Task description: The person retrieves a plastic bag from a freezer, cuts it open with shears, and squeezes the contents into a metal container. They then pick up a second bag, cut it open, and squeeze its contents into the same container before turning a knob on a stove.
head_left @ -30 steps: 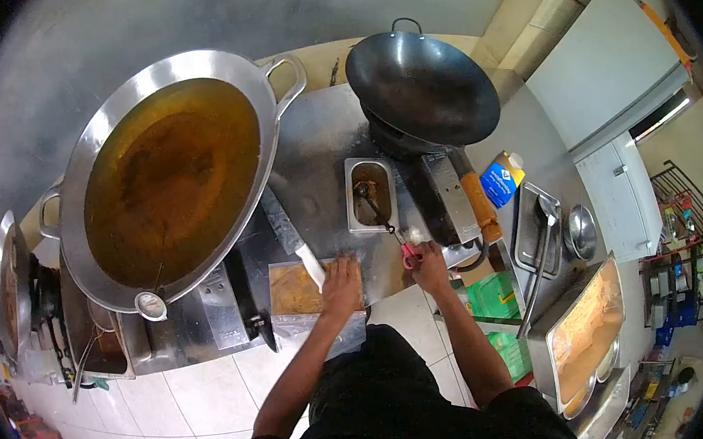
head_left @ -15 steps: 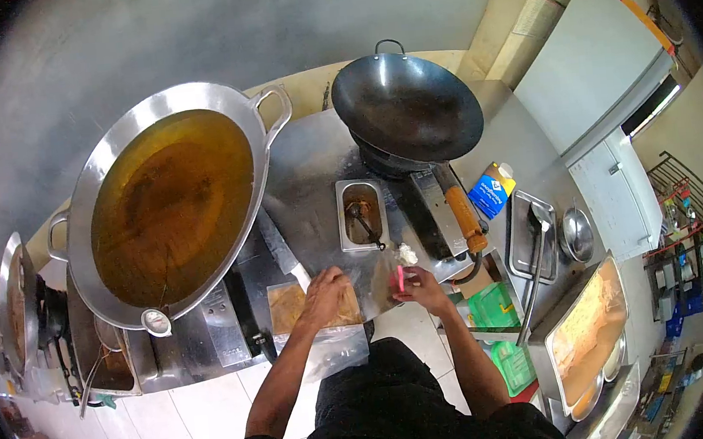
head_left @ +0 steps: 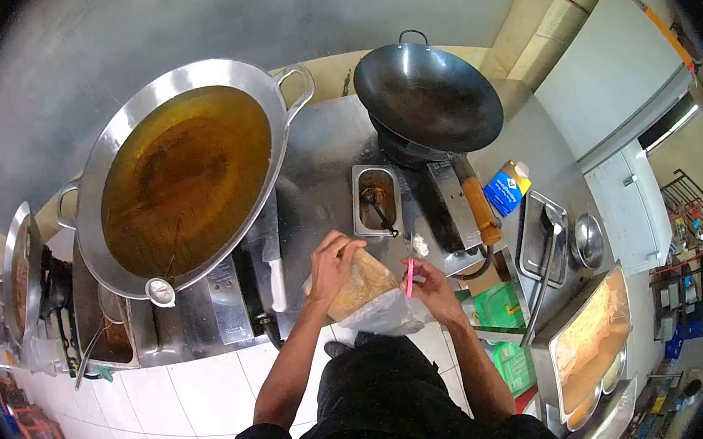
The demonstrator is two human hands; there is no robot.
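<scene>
My left hand (head_left: 335,267) is closed on the upper edge of a clear plastic bag (head_left: 366,293) filled with a tan, crumbly food, which tilts at the front edge of the counter. In my right hand (head_left: 433,288), closed at the bag's right side, is a slim pink-handled tool (head_left: 409,277); its far end is too small to identify. Just beyond it lies a small crumpled white thing (head_left: 420,245). A knife with a white handle (head_left: 277,284) rests left of my left hand. Behind the bag stands a small steel container (head_left: 377,200) holding a dark utensil and some sauce.
A large pan of brown oil (head_left: 189,179) with a dial thermometer (head_left: 160,292) fills the left. A dark wok (head_left: 428,96) sits on a burner behind. To the right are a blue-and-yellow carton (head_left: 506,189), a steel tray (head_left: 543,232) with a ladle, and a deep pan (head_left: 588,341) of orange-tan powder.
My left hand has lifted the bag off the counter, tilted it and brought it right, close to my right hand. The pink-handled tool now stands more upright. The whole view has shifted slightly.
</scene>
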